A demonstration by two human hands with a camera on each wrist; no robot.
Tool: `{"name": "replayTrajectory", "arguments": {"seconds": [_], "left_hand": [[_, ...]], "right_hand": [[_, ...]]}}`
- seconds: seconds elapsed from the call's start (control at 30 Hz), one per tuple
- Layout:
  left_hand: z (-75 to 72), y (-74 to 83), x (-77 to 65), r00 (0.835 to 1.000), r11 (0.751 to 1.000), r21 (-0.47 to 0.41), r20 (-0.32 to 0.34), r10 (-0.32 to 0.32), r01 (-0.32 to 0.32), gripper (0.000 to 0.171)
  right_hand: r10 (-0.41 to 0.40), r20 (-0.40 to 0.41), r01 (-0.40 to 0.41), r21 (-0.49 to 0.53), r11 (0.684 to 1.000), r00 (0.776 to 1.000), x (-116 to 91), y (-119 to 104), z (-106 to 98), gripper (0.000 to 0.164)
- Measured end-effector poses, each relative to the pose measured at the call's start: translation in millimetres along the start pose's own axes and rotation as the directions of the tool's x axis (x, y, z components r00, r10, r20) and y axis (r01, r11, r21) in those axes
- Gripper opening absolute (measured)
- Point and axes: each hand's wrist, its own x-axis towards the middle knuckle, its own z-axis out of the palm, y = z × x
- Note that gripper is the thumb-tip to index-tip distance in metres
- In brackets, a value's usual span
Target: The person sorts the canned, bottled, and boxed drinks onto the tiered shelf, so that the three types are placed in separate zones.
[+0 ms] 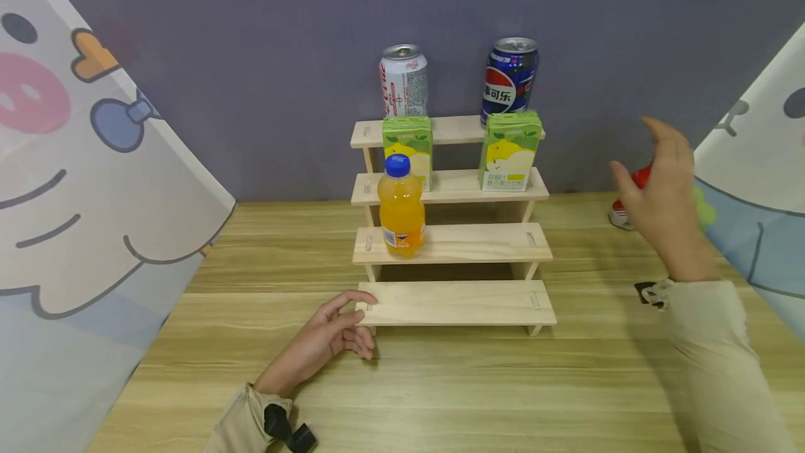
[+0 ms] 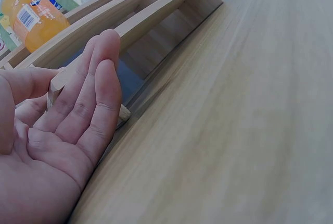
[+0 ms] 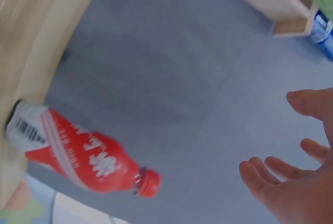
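A stepped wooden rack point(image 1: 453, 303) stands on the table. My left hand point(image 1: 330, 331) holds the left end of its lowest step; in the left wrist view the board's corner point(image 2: 56, 86) sits between thumb and fingers. My right hand point(image 1: 666, 194) is in the air on the right, thumb and fingers spread apart, with nothing in it. Beyond that hand a red-labelled bottle point(image 3: 88, 153) with a red cap stands on the table, mostly covered by the hand in the head view. An orange soda bottle point(image 1: 401, 212) with a blue cap stands on the second step from the bottom.
Two green juice cartons, a left one point(image 1: 415, 142) and a right one point(image 1: 511, 152), stand on the third step. A white cola can point(image 1: 404, 82) and a blue Pepsi can point(image 1: 509, 79) occupy the top. A grey wall point(image 1: 283, 89) rises behind; printed cartoon panels flank the table.
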Motion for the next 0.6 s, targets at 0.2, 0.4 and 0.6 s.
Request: {"name": "replayTrajectory", "arguments": {"seconds": [0.2,0.4,0.6], "left_hand": [[0.5,1.6,-1.5,1.000,1.000,-0.004,-0.006,-0.001,0.001,0.032],[0.5,1.4,-2.4,1.000,1.000,-0.007,0.000,0.003,-0.003,0.032],[0.4,0.1,-1.3,1.000,1.000,-0.008,0.004,0.004,-0.004,0.032]], "right_hand": [[0.104,0.018,-0.103,-0.032,0.994,0.994,-1,20,-4,0.067],[0.220,0.057,-0.217,-0.062,0.974,0.974,-6,37,-9,0.064],[0.277,0.109,-0.267,-0.092,0.959,0.955,-9,50,-16,0.066]]}}
